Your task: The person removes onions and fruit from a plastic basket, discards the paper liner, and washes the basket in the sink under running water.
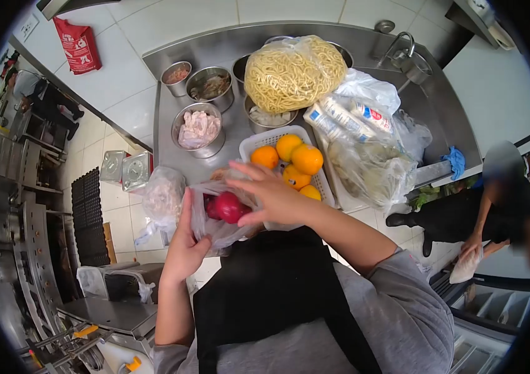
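Observation:
A clear plastic bag with dark red onions inside is between my hands at the counter's near edge. My left hand holds its left side, with the fingers pointing up and the thumb across the plastic. Over the right side of the bag my right hand is open, fingers spread and thumb tip close to an onion. Just beyond that hand, a white plastic basket holds several orange citrus fruits. Left of the bag hangs another clear bag with pale contents.
Metal pots hold raw chicken, shrimp-like pieces and pinkish chunks. A big bag of noodles and white packages crowd the counter by the sink. A co-worker at right holds a bag; another person stands far left.

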`<state>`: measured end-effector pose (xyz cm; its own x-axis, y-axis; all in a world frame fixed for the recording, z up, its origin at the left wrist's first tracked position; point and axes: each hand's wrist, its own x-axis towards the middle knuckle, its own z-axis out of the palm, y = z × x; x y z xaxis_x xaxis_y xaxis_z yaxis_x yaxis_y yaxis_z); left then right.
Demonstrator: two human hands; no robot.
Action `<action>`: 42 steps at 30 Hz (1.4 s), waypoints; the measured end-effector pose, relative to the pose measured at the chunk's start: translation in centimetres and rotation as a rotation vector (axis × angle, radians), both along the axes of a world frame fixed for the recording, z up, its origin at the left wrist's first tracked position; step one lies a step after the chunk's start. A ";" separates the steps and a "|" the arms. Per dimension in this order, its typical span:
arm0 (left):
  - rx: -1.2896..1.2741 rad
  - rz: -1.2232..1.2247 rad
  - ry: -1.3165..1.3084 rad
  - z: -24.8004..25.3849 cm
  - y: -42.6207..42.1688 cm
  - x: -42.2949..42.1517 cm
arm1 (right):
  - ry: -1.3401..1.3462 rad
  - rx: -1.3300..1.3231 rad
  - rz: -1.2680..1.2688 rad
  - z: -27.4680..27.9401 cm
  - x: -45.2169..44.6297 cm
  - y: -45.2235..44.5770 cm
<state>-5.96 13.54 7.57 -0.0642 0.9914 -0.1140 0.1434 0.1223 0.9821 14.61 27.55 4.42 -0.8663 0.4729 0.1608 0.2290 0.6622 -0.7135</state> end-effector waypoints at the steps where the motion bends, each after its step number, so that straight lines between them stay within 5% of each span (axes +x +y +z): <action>1: -0.002 -0.009 0.042 0.3 0.0 0.0 | -0.022 0.081 -0.084 1.1 -0.3 0.3; 4: 0.010 0.014 -0.033 0.8 0.0 0.1 | -0.124 0.283 -0.230 0.9 2.1 2.5; 6: 0.019 0.009 -0.050 0.6 -0.2 -0.2 | -0.569 0.384 -0.007 0.2 5.1 3.4; 9: 0.001 0.016 -0.046 0.5 -0.3 -0.6 | -0.646 0.728 0.044 -5.7 9.0 1.7; 12: 0.006 0.010 -0.103 0.6 -0.3 -0.6 | -0.743 0.780 0.110 -6.1 8.5 1.8; 22: 0.001 0.039 -0.132 0.4 -0.1 -0.3 | -0.253 0.405 -0.332 -3.0 8.9 1.7; 24: -0.001 0.039 -0.156 0.4 -0.1 -0.3 | -0.515 0.780 -0.014 -5.7 9.9 1.5; 27: 0.000 0.038 -0.150 0.3 0.0 -0.1 | -0.613 0.846 0.042 -7.6 9.5 0.7; 33: 0.008 0.018 -0.079 0.7 -0.1 0.2 | -0.505 0.999 -0.032 -10.3 9.5 1.5; 37: 0.004 0.011 -0.070 0.9 -0.3 0.3 | -0.544 0.968 -0.096 -4.6 9.1 0.3; 40: 0.001 -0.002 -0.044 0.8 -0.5 0.3 | -0.601 0.610 -0.144 0.9 6.0 -1.7; 42: 0.003 -0.008 -0.061 0.8 -0.4 0.6 | -0.133 0.423 -0.258 1.6 3.4 -2.6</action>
